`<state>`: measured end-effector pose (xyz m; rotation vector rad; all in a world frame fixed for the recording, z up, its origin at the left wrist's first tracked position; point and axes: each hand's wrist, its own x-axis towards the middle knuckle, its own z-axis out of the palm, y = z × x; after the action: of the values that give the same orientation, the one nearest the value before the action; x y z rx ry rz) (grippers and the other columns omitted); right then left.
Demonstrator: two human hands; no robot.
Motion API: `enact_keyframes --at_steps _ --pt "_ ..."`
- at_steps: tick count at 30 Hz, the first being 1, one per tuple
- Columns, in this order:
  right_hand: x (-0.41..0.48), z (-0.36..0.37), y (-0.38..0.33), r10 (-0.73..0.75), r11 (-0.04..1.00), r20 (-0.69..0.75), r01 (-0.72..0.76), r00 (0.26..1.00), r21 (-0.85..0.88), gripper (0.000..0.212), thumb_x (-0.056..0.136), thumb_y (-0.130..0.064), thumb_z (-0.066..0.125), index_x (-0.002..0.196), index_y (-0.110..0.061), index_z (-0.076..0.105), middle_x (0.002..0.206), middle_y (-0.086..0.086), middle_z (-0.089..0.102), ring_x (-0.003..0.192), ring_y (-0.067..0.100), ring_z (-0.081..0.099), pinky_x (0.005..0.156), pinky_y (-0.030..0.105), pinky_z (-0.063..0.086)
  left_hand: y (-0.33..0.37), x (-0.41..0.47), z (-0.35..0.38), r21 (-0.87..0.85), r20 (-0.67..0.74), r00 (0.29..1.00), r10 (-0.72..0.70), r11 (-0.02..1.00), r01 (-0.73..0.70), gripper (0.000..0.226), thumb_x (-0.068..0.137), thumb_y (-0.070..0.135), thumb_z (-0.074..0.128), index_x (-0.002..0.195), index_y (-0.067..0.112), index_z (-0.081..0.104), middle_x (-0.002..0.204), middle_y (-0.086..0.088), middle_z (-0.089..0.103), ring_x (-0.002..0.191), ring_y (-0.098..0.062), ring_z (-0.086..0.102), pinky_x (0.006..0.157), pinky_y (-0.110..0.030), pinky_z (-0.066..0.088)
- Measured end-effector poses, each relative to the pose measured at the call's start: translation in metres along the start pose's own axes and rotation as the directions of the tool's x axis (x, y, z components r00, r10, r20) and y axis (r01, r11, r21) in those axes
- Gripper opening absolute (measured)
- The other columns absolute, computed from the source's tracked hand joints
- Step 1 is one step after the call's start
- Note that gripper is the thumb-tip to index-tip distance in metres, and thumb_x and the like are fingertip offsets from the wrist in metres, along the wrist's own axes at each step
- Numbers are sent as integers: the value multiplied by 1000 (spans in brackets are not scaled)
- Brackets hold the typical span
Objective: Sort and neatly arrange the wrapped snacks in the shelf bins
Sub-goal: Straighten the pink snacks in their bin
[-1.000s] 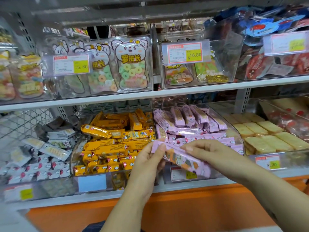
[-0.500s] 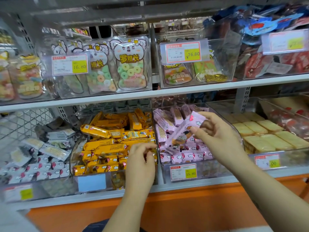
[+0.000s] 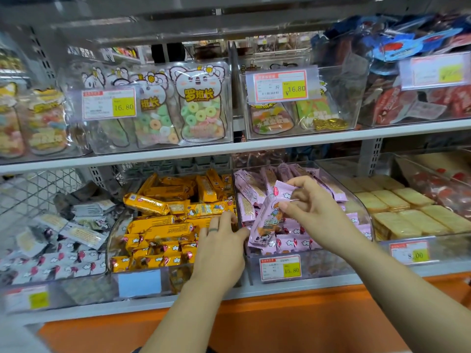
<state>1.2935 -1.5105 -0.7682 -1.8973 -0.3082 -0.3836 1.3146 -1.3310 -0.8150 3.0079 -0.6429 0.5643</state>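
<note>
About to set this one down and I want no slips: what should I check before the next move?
1. Right hand's grip on the pink snack: ok, pinched near its upper end.
2. Snack over the pink bin, its matching one: ok.
3. Left hand out of the way: ok, it rests on orange snacks in the orange bin.
4. Snack lying level with the front row: not ok, it hangs steeply tilted.
5. Stray colours deeper in the pink bin: cannot tell.
</note>
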Motion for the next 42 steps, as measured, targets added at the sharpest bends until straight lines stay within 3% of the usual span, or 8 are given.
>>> enact_keyframes --at_steps 3,6,11,19,25,30,39,42 --pt "1 1 3 7 1000 29 -7 1000 23 23 91 -13 57 99 -29 42 57 -32 55 62 -12 57 59 4 40 -8 7 -5 -12 47 998 51 999 -50 46 91 17 47 135 29 41 138 -3 22 129 -24 25 97 -35 31" --pt "2 3 5 16 1000 37 -17 999 17 23 90 -14 59 99 -29 43 61 -19 55 58 -11 56 57 6 40 -14 14 -10 -29 116 990 85 996 -82 46 89 15 47 133 29 44 133 -3 25 125 -24 28 96 -36 33" --pt "7 6 -4 -27 971 107 52 994 -234 24 90 -21 60 92 -36 41 71 -12 51 59 -6 55 59 16 45 -18 19 -10 -78 156 981 117 991 -105 42 89 18 47 129 29 47 129 -2 26 122 -23 30 95 -34 34" --pt "11 20 -5 -57 858 379 240 924 -454 19 89 -23 61 91 -24 42 76 0 61 72 16 58 66 29 45 -21 8 -6 -393 -91 994 61 915 -93 32 87 15 50 119 16 57 124 8 38 116 -11 40 98 -33 40" --pt "14 27 6 41 751 464 279 885 -598 19 88 -24 62 86 -24 43 73 -6 53 71 18 54 62 30 41 -20 8 -10 -602 -121 993 -3 796 -71 32 87 23 58 118 32 59 103 19 52 105 -1 42 92 -18 35" --pt "5 36 20 -4 663 428 322 904 -675 16 88 -27 59 86 -26 44 78 -2 53 75 17 45 59 30 30 -24 5 -2 -534 -92 993 76 838 -113 7 85 31 63 90 33 67 89 17 61 98 -6 42 87 -30 39" --pt "-2 36 36 -146 528 409 421 901 -738 20 90 -36 56 95 -22 70 100 -2 54 97 22 45 77 33 29 -16 1 6 -243 -125 967 223 938 -248 12 87 33 61 93 25 70 106 12 51 105 -13 40 82 -25 31" --pt "-10 36 44 -140 486 410 424 901 -764 28 92 -39 45 104 -29 69 101 -4 54 95 22 48 77 34 30 -17 1 6 -143 -173 953 248 951 -274 6 71 28 77 75 26 73 93 7 55 87 -19 54 65 -29 42"
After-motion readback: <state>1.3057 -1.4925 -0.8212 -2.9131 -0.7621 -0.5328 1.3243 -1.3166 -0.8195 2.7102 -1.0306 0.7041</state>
